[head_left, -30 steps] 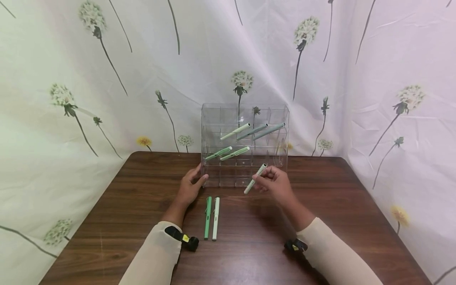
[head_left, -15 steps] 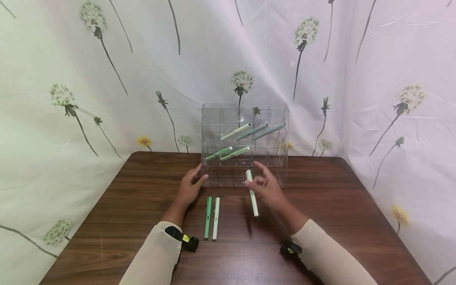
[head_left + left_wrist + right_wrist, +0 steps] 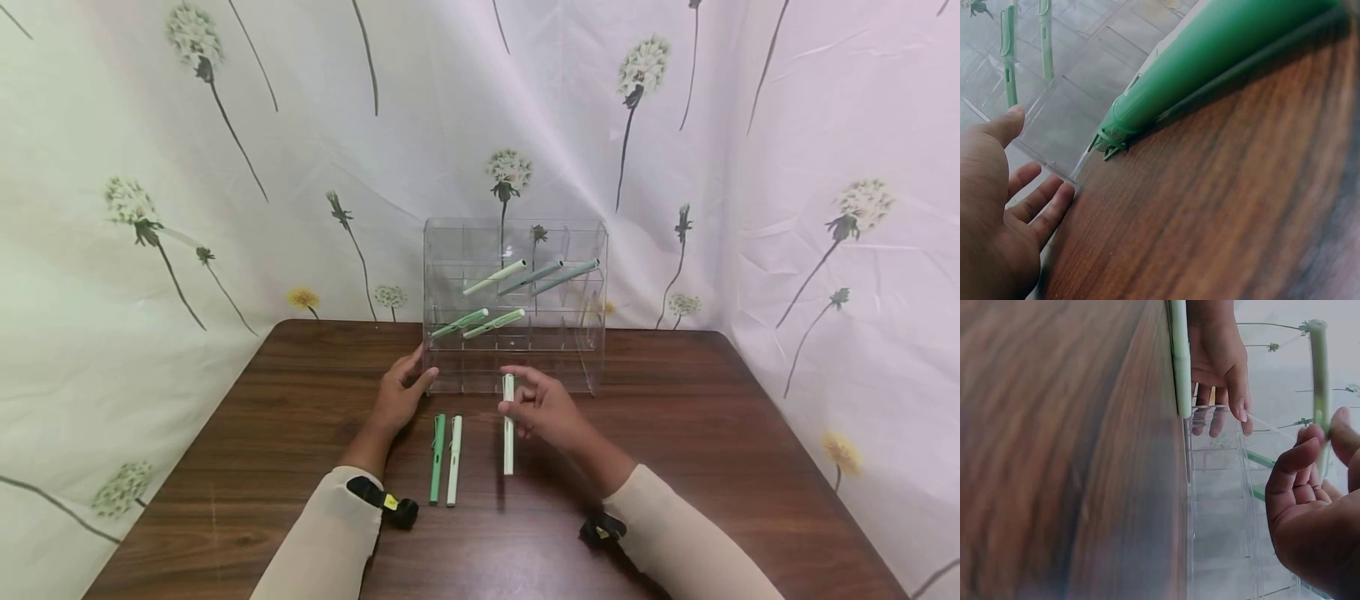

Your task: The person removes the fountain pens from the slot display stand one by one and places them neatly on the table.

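Observation:
Between thumb and fingers, my right hand (image 3: 551,412) pinches a whitish pen (image 3: 508,450) above the table, its clip end toward the rack. In the right wrist view that pen (image 3: 1320,369) shows pale green. A clear acrylic pen rack (image 3: 480,360) stands ahead, and my left hand (image 3: 400,393) rests against its left side with the fingers extended, as the left wrist view confirms. On the table between my forearms lie a green pen (image 3: 437,458) and a white pen (image 3: 454,460), side by side.
The rack's middle tier holds a green pen (image 3: 460,322) and a light green pen (image 3: 495,323). Higher up sit a pale cream-green pen (image 3: 495,277) and two grey-blue pens (image 3: 566,277). A white dandelion-print cloth (image 3: 300,125) hangs behind the brown wooden table (image 3: 675,400).
My right hand has moved left and toward me with the pen, turning it from a slant to nearly straight, pointing at the rack. The left hand stays at the rack.

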{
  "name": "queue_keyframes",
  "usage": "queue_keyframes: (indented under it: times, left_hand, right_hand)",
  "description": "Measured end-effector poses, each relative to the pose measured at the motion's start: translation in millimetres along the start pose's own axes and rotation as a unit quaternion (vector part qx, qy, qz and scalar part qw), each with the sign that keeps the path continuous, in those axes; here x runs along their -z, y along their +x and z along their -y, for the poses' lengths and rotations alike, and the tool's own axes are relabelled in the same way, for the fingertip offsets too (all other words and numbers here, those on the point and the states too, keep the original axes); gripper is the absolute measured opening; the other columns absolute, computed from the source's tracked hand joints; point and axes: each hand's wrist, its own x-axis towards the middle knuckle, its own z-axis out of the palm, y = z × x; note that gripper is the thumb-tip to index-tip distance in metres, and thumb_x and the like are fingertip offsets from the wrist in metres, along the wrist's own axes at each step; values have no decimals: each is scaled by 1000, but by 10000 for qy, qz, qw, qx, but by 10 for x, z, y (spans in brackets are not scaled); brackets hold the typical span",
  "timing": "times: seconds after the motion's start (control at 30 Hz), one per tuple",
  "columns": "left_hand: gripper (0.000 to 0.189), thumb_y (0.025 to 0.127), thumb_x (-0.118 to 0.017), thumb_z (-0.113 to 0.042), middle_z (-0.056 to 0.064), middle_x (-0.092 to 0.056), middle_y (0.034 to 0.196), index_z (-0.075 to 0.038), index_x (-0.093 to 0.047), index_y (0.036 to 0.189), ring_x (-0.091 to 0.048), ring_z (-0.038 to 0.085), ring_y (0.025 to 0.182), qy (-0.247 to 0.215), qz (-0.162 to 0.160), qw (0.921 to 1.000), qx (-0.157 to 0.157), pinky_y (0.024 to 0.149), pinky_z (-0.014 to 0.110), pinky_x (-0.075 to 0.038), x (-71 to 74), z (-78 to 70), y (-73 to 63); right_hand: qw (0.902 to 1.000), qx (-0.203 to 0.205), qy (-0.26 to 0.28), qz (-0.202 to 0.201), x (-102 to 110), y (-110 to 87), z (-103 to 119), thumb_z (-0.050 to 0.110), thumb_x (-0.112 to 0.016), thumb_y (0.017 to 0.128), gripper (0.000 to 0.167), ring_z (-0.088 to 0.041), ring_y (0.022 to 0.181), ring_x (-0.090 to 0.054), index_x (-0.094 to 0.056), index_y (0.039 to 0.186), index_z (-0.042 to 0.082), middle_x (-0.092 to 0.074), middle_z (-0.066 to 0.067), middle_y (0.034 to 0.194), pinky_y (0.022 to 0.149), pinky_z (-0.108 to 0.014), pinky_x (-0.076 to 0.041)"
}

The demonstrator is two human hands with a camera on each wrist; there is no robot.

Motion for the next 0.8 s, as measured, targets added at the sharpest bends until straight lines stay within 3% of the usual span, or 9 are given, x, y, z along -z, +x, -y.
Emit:
queue_keyframes:
  times: [0.37, 0.6, 0.8]
  left_hand:
    - [64, 108, -72, -19, 23, -56, 157, -14, -46, 167, -65, 40, 133, 29, 42, 10000, 13, 93, 16, -49, 11, -3, -7]
    - [65, 108, -73, -20, 23, -56, 157, -14, -46, 167, -64, 40, 134, 51, 42, 10000, 7, 92, 18, -50, 10, -5, -8]
    - [64, 108, -72, -19, 23, -56, 157, -13, -46, 167, -64, 40, 135, 5, 60, 10000, 23, 92, 16, -49, 13, -8, -15]
  right_hand:
    - [9986, -491, -187, 81, -164, 52, -71, 3, -76, 101, 70, -12, 53, -63, -47, 164, 6, -72, 1, 78, 51, -28, -55]
    - [9966, -597, -422, 391, -261, 57, -110, 0, -73, 102, 71, -13, 55, -63, -41, 166, -1, -75, -25, 89, 52, -29, -56]
    - [9939, -726, -574, 606, -328, 63, -127, 4, -77, 100, 71, -14, 55, -63, -43, 162, -4, -74, -31, 91, 52, -30, -56]
